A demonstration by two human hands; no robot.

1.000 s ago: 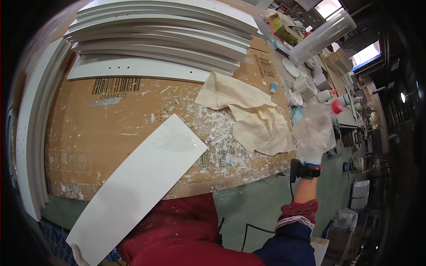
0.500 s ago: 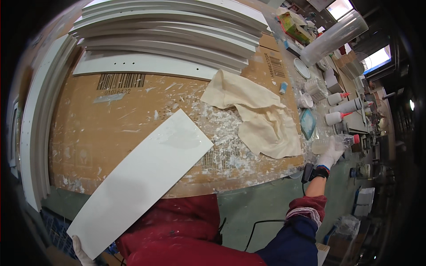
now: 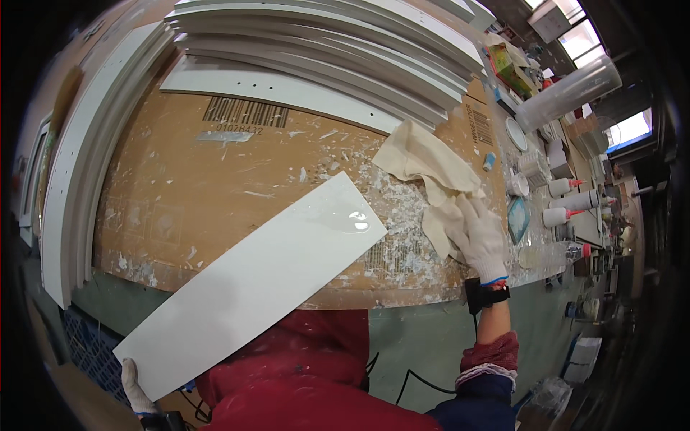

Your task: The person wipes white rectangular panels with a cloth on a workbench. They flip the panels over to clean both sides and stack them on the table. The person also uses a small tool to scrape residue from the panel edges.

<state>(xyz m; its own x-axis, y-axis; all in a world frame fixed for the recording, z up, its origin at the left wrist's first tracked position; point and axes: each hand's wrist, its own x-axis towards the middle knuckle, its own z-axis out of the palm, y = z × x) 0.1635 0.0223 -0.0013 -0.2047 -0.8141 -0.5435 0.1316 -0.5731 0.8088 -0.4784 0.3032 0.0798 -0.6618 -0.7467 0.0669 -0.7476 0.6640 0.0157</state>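
My left hand [image 3: 135, 388], in a white glove, grips the near left end of a long white panel [image 3: 248, 284], thumb on its top face. The panel slants across the table's front edge, and a small pool of clear liquid [image 3: 357, 221] shines near its far end. My right hand [image 3: 480, 241], gloved too, lies on a crumpled cream cloth [image 3: 424, 161] with its fingers stretched out. Part of the cloth is hidden under that hand. To the right of this hand, a clear plastic bottle with a red cap [image 3: 550, 255] lies on its side.
Stacked white panels [image 3: 323, 43] lie at the back, and more panels [image 3: 108, 151] stand along the left. Paint-spattered cardboard [image 3: 180, 208] covers the table. White bottles with red tips [image 3: 557, 215], a blue sponge [image 3: 517, 219] and a clear roll [image 3: 568, 93] are at right.
My right hand has let go of the clear bottle and moved left onto the cloth. The liquid on the panel now forms a larger, shiny pool. The view has shifted slightly.
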